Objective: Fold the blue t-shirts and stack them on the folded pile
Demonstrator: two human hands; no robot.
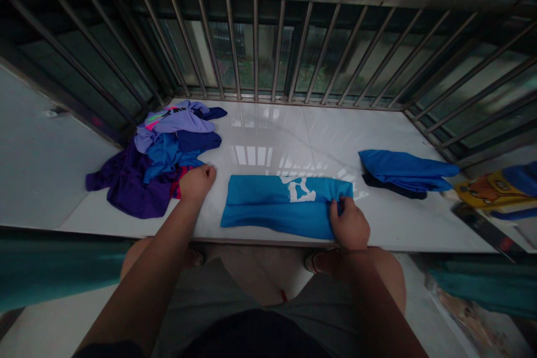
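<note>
A blue garment with a white print [277, 212], likely a shirt, lies folded into a long flat strip near the front edge of the white ledge. My right hand [351, 225] grips its right end, fingers curled and the thumb against the cloth. Off the garment's left end, my left hand [196, 183] is closed in a loose fist, with no cloth visible in it. Beside that hand sits a crumpled pile of clothes [138, 182] in purple, lilac, blue and pinkish red.
Folded blue and dark clothes [406, 172] lie on the ledge's right side. Past them are a yellow and blue printed item [495, 190] and a dark flat box [489, 229]. Metal window bars [255, 39] enclose the back and sides of the tiled ledge [268, 140].
</note>
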